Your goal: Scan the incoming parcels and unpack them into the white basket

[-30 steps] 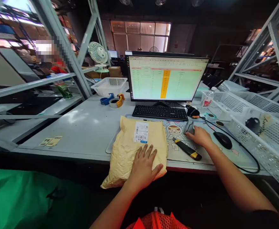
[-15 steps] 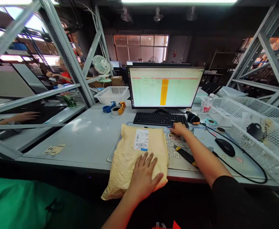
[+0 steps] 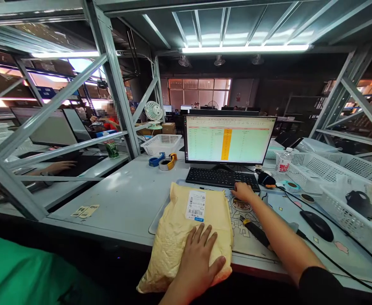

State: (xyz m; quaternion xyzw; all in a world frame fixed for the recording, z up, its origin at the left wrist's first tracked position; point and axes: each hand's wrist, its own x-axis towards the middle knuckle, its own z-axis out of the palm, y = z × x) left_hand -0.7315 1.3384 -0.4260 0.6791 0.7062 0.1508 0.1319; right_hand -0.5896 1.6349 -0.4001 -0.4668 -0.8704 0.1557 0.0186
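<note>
Yellow padded mailer [image 3: 170,237], head view: under L hand [image 3: 200,250], near end overhanging desk [image 3: 119,207]; L palm flat, fingers spread, not gripping. Shipping label [image 3: 195,205] on, just past L fingertips; no cut visible on top, so prob. unopened, contents hidden. R hand [image 3: 243,192] curled at keyboard [image 3: 206,178], can't tell if holding anything; spreadsheet on monitor [image 3: 205,146] up beyond it, text too small to judge what's entered. Perforated basket [image 3: 335,209] right of R hand: dark item inside, unclear what.

At my one o'clock, my right hand [image 3: 243,192] hides part of the keyboard [image 3: 209,178]; at two, my forearm [image 3: 276,231] covers the knife [image 3: 256,233]'s near end. The screen [image 3: 206,146]'s writing is too small to read.
</note>
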